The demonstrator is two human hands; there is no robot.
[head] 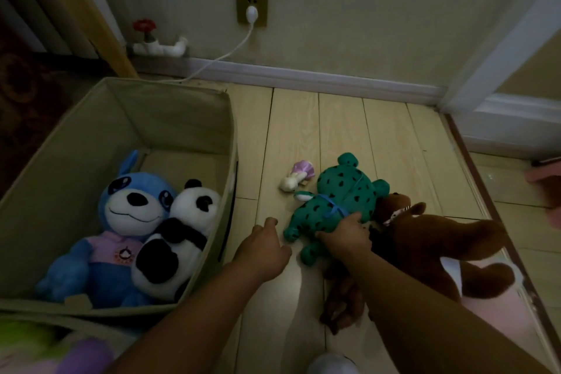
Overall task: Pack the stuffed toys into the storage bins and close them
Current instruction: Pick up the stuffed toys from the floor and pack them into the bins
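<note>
Both forearms reach in from the bottom edge over the wooden floor (340,130). On the right hand (344,232) the fingers are clamped on the lower body of the green spotted plush (337,194), which lies on the floor under them. Touching that toy, just right of the fingers, a brown stuffed toy (425,237) sprawls. Beyond the fingertips lies a small purple-and-white plush (297,176), apart from the green one. Close beside the green toy's leg, the left hand (264,247) hovers with fingers loosely curled, holding nothing. Left of it stands the open fabric storage bin (91,118), holding a blue stuffed toy (121,222) and a panda plush (179,234) pressed together.
</note>
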